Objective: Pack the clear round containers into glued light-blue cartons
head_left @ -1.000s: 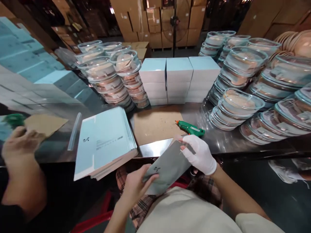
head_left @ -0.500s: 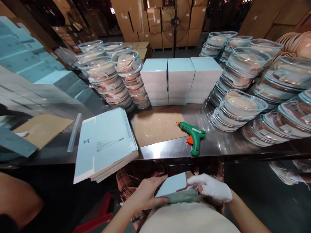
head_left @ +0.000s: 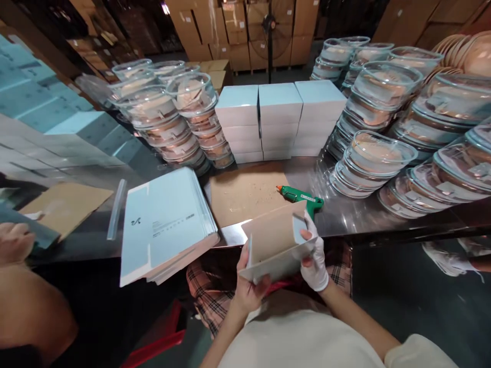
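Far left in the frame, another person's hand (head_left: pixel 13 243) rests by a brown card (head_left: pixel 65 204). Next comes the pile of flat boxes (head_left: pixel 164 225) on the shiny surface (head_left: pixel 353 217). At lower middle, your left hand (head_left: pixel 249 286) grips the near end of a half-opened box (head_left: pixel 274 245), and your gloved right hand (head_left: pixel 314 255) holds its far side flap. You look to be popping it into shape; pressing the flaps square seems next. The green glue gun (head_left: pixel 301 197) lies just behind. Stacked bowls (head_left: pixel 383 153), white boxes (head_left: pixel 278 120) and brown cartons (head_left: pixel 230 30) fill the back.
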`<state>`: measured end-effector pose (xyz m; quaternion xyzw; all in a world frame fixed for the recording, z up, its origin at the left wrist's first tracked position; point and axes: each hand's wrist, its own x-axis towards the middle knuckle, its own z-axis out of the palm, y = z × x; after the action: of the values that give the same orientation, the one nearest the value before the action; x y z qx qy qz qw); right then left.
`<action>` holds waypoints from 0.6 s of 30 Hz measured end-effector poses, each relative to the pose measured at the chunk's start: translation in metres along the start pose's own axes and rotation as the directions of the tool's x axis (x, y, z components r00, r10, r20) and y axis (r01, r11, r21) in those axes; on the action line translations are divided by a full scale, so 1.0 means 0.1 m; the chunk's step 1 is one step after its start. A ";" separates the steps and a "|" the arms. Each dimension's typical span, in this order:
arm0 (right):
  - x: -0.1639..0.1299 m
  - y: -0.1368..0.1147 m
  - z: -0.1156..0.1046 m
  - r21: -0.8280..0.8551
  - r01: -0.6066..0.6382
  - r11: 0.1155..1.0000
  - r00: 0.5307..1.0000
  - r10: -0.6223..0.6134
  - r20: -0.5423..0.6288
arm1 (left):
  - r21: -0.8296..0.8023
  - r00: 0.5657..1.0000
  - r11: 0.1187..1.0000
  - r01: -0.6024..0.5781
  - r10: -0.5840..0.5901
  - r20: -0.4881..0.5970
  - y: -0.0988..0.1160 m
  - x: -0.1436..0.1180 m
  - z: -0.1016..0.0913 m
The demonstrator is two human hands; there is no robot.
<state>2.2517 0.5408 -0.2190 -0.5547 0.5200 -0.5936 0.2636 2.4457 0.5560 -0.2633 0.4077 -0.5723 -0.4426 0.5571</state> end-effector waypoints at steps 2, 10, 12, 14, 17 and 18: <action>0.03 -0.08 -0.03 0.018 0.013 1.000 1.000 -0.013 0.004 | -0.022 0.997 0.998 -0.054 0.053 -0.047 -0.05 -0.01 0.02; 0.05 -0.17 0.01 0.221 -0.120 0.968 0.959 0.170 -0.225 | 0.140 0.952 0.942 -0.305 0.302 0.044 0.18 0.23 0.04; 0.19 -0.12 -0.24 0.147 -0.224 0.963 0.965 0.240 -0.101 | 0.235 0.927 0.898 -0.372 0.346 0.146 0.19 0.29 -0.10; 0.39 -0.07 -0.56 -0.038 -0.347 0.937 0.937 0.346 -0.042 | 0.295 0.938 0.890 -0.347 0.335 0.091 0.14 0.32 -0.25; 0.75 0.00 -0.88 -0.481 -0.461 0.746 0.876 0.470 -0.109 | 0.329 0.953 0.917 -0.225 0.277 -0.120 0.04 0.34 -0.33; 0.85 0.02 -0.90 -0.620 -0.456 0.639 0.858 0.501 -0.113 | 0.317 0.951 0.926 -0.206 0.265 -0.158 0.01 0.35 -0.32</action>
<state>2.1459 0.4939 -0.1739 -0.4724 0.8053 -0.2754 0.2290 2.4758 0.5210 -0.2535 0.4564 -0.6189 -0.2386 0.5930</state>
